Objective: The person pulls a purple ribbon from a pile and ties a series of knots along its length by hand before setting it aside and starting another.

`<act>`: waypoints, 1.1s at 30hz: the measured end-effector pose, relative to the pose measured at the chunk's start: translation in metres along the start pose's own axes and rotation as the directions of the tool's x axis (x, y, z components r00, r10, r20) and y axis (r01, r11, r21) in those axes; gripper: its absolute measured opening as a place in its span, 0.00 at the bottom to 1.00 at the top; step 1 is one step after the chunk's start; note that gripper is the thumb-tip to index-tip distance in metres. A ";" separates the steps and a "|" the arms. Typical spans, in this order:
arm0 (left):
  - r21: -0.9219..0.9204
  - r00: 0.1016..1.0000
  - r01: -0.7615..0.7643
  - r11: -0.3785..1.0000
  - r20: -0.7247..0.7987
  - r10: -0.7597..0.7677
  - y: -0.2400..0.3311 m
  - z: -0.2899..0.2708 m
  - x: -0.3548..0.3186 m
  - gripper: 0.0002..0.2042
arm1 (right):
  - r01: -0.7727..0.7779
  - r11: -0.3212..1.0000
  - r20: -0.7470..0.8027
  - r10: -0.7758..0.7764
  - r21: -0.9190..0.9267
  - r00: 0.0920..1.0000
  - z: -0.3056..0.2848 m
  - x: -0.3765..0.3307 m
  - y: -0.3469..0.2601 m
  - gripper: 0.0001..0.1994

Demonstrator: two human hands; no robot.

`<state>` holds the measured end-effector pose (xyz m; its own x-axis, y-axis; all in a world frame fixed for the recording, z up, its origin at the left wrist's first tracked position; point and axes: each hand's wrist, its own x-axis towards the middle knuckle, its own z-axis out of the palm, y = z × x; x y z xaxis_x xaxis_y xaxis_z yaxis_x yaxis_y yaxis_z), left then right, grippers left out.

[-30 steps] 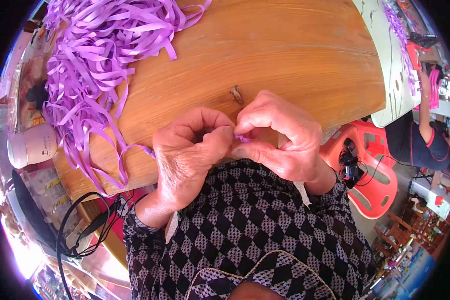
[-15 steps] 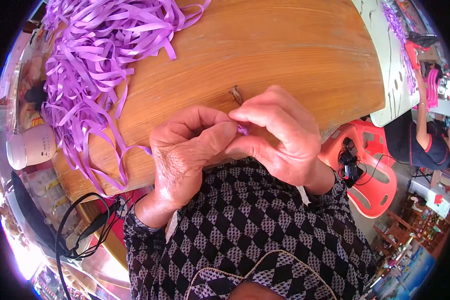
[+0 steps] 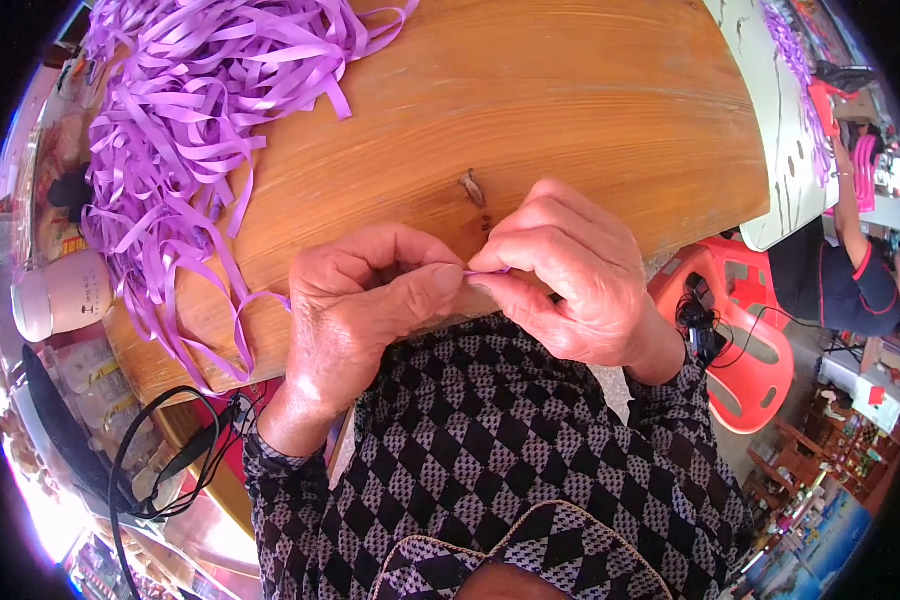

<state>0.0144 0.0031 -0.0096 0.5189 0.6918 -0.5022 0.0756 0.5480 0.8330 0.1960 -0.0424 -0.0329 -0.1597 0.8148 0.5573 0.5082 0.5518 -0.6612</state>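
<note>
Both hands meet over the near edge of the wooden table [image 3: 530,90], each with thumb and forefinger pinched. My left hand [image 3: 365,300] grips a purple ribbon [image 3: 473,272], and a little of it shows between the fingertips. On the other side, my right hand [image 3: 570,285] pinches the same ribbon, its fingertips almost touching the left ones. Most of the held piece is hidden by the fingers. A purple strand from a large tangled ribbon pile [image 3: 200,120] reaches as far as my left hand.
On the left stand a pale lidded jar [image 3: 65,295] and looped black cables [image 3: 170,450]. An orange-red plastic stool [image 3: 745,340] with a black cord bundle [image 3: 700,320] is at the right. Beyond it, a person [image 3: 855,280] is beside a white table [image 3: 770,190] bearing more purple ribbon.
My fingertips have drawn slightly apart and lower, so a short stretch of ribbon now shows taut between them. The person at the right has shifted an arm.
</note>
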 end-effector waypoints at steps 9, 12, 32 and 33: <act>0.064 0.998 -0.047 0.997 -0.029 0.049 -0.003 -0.002 -0.002 0.04 | -0.029 0.994 0.014 0.028 0.103 1.000 -0.006 -0.005 0.002 0.12; 0.102 0.998 -0.048 0.994 -0.046 0.053 -0.002 0.002 -0.002 0.04 | -0.066 0.989 0.015 0.064 0.131 0.998 -0.005 -0.007 0.001 0.12; 0.154 0.995 -0.101 0.983 0.022 0.099 -0.009 0.007 -0.002 0.05 | -0.281 0.904 0.063 0.276 0.322 0.959 -0.002 -0.015 -0.003 0.12; 0.180 0.992 -0.128 0.975 0.020 0.126 -0.009 0.007 -0.002 0.05 | -0.281 0.904 0.063 0.275 0.322 0.959 -0.002 -0.013 -0.002 0.12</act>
<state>0.0190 -0.0069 -0.0146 0.5415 0.7458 -0.3880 0.1608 0.3611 0.9185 0.1982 -0.0544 -0.0377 -0.0668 0.9447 0.3209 0.2320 0.3275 -0.9159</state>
